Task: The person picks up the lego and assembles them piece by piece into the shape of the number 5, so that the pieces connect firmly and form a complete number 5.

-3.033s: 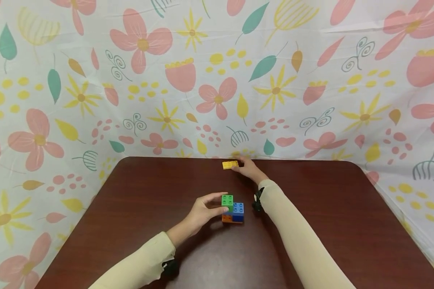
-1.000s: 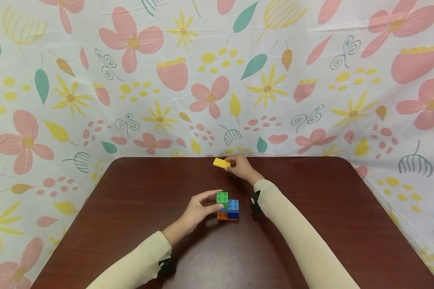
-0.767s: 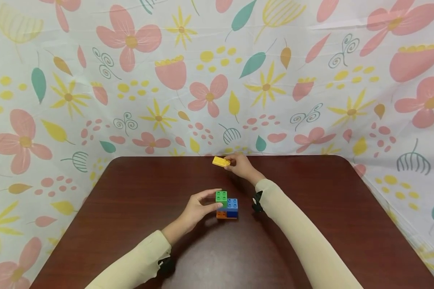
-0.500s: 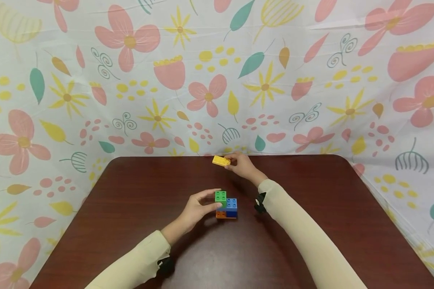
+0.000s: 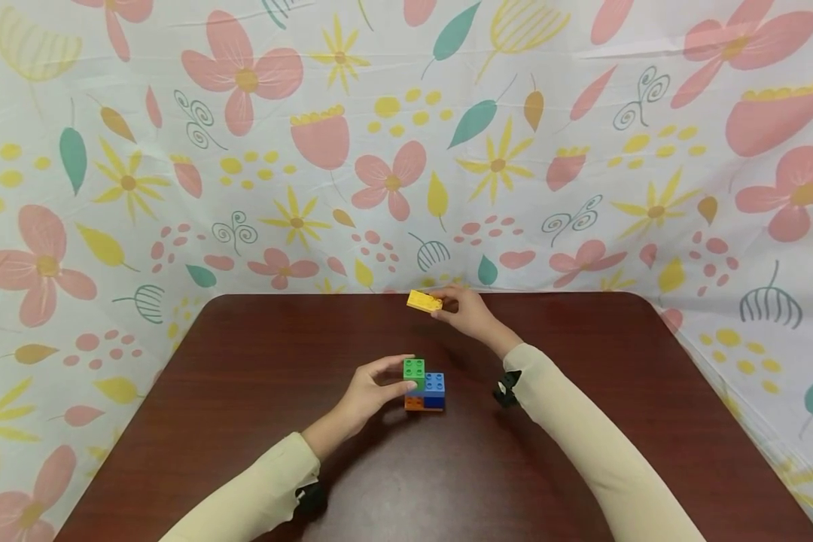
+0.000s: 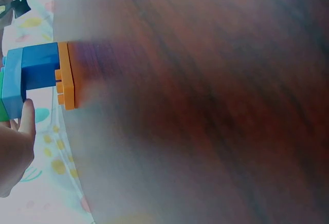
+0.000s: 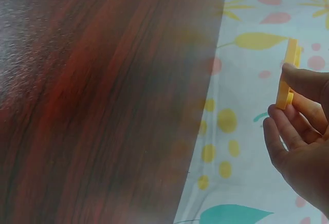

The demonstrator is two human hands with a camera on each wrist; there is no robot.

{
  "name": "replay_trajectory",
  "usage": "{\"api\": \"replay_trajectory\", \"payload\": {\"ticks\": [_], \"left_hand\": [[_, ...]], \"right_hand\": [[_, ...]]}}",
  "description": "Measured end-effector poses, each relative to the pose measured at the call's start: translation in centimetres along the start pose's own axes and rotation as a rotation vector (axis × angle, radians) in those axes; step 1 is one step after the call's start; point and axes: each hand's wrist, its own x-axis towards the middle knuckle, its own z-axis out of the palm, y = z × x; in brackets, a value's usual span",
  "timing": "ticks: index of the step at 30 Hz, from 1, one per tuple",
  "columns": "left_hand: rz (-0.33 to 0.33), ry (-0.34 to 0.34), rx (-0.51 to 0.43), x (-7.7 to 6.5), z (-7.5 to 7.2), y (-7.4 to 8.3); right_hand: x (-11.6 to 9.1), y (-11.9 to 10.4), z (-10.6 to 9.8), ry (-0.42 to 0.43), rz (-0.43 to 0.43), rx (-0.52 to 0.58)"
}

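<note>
In the head view, my left hand (image 5: pixel 366 393) grips a small stack of toy building bricks from its left side, thumb in front. A green brick (image 5: pixel 414 366) tops the stack, above a light blue brick (image 5: pixel 435 381), a dark blue brick (image 5: pixel 434 402) and a thin orange brick (image 5: pixel 414 403) at the bottom on the table. The left wrist view shows the orange brick (image 6: pixel 67 75) and the blue bricks side-on. Near the far edge, my right hand (image 5: pixel 470 310) pinches a thin yellow brick (image 5: pixel 423 301) by its right end, held tilted above the table.
The dark brown wooden table (image 5: pixel 278 339) has rounded far corners. A white cloth (image 5: pixel 393 113) printed with flowers and leaves hangs right behind it. Black wrist straps (image 5: pixel 506 388) sit at the sleeve cuffs.
Three seconds ago the yellow brick lay on the table with my right hand touching it. Now it is lifted, and has shifted slightly right. My left hand stays on the stack.
</note>
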Motion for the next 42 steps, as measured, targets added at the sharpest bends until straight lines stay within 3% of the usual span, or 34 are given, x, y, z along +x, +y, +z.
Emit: {"api": "replay_trajectory", "payload": {"ticks": [9, 23, 37, 42], "left_hand": [[0.021, 0.013, 0.016, -0.2, 0.1, 0.0], [0.004, 0.022, 0.023, -0.2, 0.1, 0.0], [-0.016, 0.063, 0.040, -0.2, 0.2, 0.1], [-0.034, 0.068, 0.057, -0.5, 0.3, 1.0]], "right_hand": [[-1.6, -0.7, -0.6, 0.004, -0.022, 0.000], [-4.9, -1.9, -1.3, 0.010, -0.100, 0.065], [-7.9, -4.3, -2.0, -0.127, -0.177, 0.138], [-8.4, -4.8, -2.0, -0.177, -0.173, 0.156]]}}
